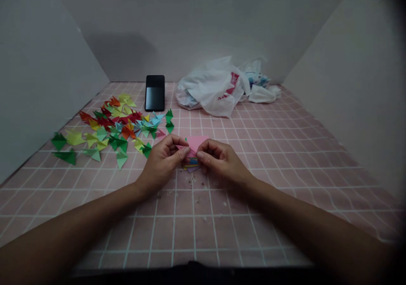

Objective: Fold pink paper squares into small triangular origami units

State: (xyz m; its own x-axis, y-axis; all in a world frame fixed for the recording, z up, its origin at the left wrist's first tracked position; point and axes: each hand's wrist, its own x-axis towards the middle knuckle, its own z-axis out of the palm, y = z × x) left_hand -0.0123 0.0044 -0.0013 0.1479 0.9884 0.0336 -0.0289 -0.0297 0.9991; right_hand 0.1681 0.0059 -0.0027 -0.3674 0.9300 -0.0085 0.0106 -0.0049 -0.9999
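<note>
Between my two hands is a small folded piece of pink origami paper (192, 152). My left hand (166, 156) pinches its left side between thumb and forefinger. With closed fingertips, my right hand (217, 156) grips its right side. Beneath and behind it lies a stack of coloured paper sheets (198, 141), a pink one on top, with blue, yellow and purple edges showing at the front. The hands partly cover the stack. Left of my left hand, many folded paper cranes (117, 143) in green, yellow, red, orange and light blue spread over the cloth.
A black smartphone (154, 93) stands upright behind the cranes. A crumpled white plastic bag (212, 86) with red print lies at the back, a smaller white and blue bag (261, 86) to its right. Pink checked cloth (269, 132) covers the table, with pale walls on three sides.
</note>
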